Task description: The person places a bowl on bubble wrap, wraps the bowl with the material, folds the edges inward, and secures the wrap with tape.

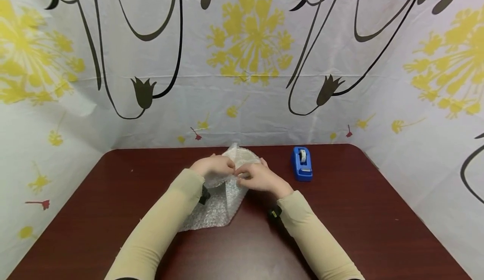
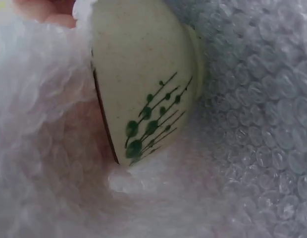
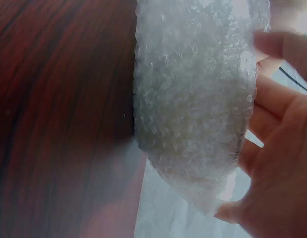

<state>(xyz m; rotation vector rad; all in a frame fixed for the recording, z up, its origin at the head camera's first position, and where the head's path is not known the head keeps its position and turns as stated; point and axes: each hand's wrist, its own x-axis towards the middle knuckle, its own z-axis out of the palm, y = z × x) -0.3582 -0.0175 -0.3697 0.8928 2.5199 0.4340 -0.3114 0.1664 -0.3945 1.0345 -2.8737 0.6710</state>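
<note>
A cream bowl [image 2: 138,54] with a dark rim and green sprigs lies tipped on its side inside a sheet of bubble wrap [image 1: 213,208], as the left wrist view shows. From above the wrap mostly hides it. My left hand [image 1: 215,165] pinches the wrap's edge over the bowl. Close beside it, my right hand [image 1: 262,178] holds the wrapped side, thumb and index finger meeting near the left fingertips. In the right wrist view, the right fingers [image 3: 277,96] curl against the layered bubble wrap [image 3: 193,94] that covers the bowl.
A blue tape dispenser [image 1: 302,164] with a roll in it stands right of the hands, near the back of the dark red table [image 1: 359,212]. A loose flap of wrap spreads toward the front left. Behind the table hangs a flower-patterned white sheet [image 1: 249,116].
</note>
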